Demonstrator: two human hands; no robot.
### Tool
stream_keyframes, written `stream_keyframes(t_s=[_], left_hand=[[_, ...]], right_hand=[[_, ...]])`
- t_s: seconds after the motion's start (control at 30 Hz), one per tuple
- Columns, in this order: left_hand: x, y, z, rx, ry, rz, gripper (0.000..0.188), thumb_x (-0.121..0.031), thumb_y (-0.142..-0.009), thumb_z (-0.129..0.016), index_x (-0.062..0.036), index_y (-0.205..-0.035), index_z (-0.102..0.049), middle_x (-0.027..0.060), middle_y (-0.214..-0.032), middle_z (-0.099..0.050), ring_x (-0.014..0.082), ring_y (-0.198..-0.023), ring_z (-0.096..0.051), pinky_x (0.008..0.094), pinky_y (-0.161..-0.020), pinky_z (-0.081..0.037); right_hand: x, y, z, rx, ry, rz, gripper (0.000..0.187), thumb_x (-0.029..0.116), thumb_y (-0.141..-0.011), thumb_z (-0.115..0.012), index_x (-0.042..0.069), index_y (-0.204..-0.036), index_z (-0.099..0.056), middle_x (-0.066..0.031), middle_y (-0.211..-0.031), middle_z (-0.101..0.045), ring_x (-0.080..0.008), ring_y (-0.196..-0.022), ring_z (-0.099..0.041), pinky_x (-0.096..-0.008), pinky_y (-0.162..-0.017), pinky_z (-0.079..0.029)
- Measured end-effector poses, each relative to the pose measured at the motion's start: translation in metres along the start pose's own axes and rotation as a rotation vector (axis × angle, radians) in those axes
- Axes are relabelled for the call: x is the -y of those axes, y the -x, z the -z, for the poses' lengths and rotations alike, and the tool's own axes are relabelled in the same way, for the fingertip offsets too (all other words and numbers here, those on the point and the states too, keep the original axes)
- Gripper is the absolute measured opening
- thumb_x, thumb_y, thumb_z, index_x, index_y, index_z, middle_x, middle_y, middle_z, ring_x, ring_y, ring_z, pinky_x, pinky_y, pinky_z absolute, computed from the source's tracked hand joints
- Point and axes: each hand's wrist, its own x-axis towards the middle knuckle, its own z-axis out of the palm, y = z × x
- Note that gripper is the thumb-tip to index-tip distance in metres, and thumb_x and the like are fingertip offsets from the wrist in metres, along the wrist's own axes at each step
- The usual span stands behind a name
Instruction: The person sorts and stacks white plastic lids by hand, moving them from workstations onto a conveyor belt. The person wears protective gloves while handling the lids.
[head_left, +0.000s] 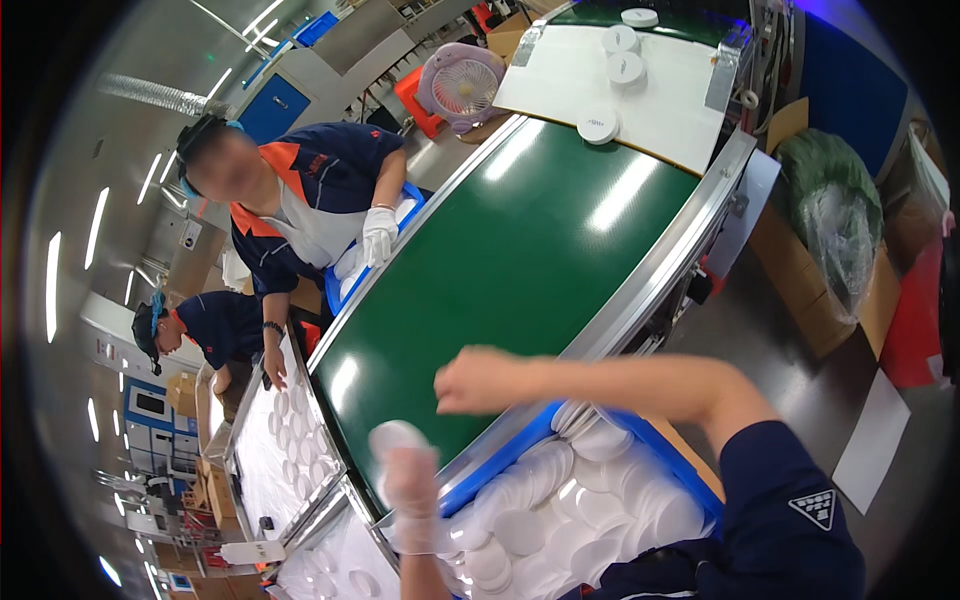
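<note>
My left hand (411, 484), in a pale glove, is closed around a white round disc (396, 437) above the near left corner of the green conveyor belt (500, 270). The disc looks like a lid or small round box; motion blur hides its details. My right hand (468, 381), without a glove, is curled into a fist over the belt, up and right of the left. Whatever it may hold is hidden. Close in front of me, a blue bin (497, 462) is heaped with white round discs (545, 535).
At the belt's far end, several white round pieces (597, 124) stand on and beside a white board (560, 75). A person (310, 200) with a gloved hand is across the belt, beside another blue bin (335, 292). Trays of discs (297, 440) lie at left; a pink fan (462, 85) stands beyond.
</note>
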Motion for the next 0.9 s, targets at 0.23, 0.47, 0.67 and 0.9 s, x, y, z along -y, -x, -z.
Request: stream_keyframes(t_s=[0.23,0.47,0.67,0.9], left_hand=[[0.205,0.159,0.036,0.258,-0.034,0.82,0.016,-0.007,-0.064,-0.062,0.0028,-0.07,-0.052,0.0219,-0.088,-0.055,0.0325,-0.086,-0.05,0.0372,-0.077,-0.039],[0.199,0.228,0.034,0.478,-0.202,0.981,0.016,-0.011,-0.072,-0.06,0.0014,-0.071,-0.05,0.0229,-0.091,-0.056,0.0383,-0.092,-0.051,0.0407,-0.083,-0.041],[0.163,0.195,0.042,0.121,-0.513,1.033,0.04,-0.014,-0.074,-0.06,0.0042,-0.108,-0.048,0.0221,-0.12,-0.045,0.0357,-0.113,-0.04,0.0356,-0.098,-0.03],[-0.014,-0.002,0.04,-0.173,0.988,0.407,0.061,-0.01,-0.073,-0.065,-0.0041,-0.126,-0.036,0.0126,-0.115,-0.048,0.0181,-0.101,-0.049,0.0324,-0.086,-0.04]], right_hand=[[-0.22,0.024,0.208,-0.675,1.197,-0.809,0.037,0.02,-0.076,-0.054,0.004,-0.109,-0.052,-0.0128,-0.112,-0.051,-0.0281,-0.107,-0.047,-0.043,-0.084,-0.04],[-0.261,0.041,0.246,-0.648,1.058,-0.788,0.075,0.033,-0.065,-0.07,0.006,-0.127,-0.036,-0.0161,-0.127,-0.039,-0.0308,-0.116,-0.037,-0.0426,-0.093,-0.034],[-0.151,0.002,0.164,-0.732,0.644,-0.21,0.077,0.023,-0.053,-0.075,0.0,-0.117,-0.039,-0.019,-0.099,-0.048,-0.0352,-0.096,-0.045,-0.04,-0.085,-0.038],[0.041,-0.002,-0.007,0.411,-0.618,-0.312,0.044,0.034,-0.087,-0.051,0.001,-0.116,-0.045,-0.0129,-0.107,-0.054,-0.0176,-0.091,-0.056,-0.0303,-0.077,-0.048]])
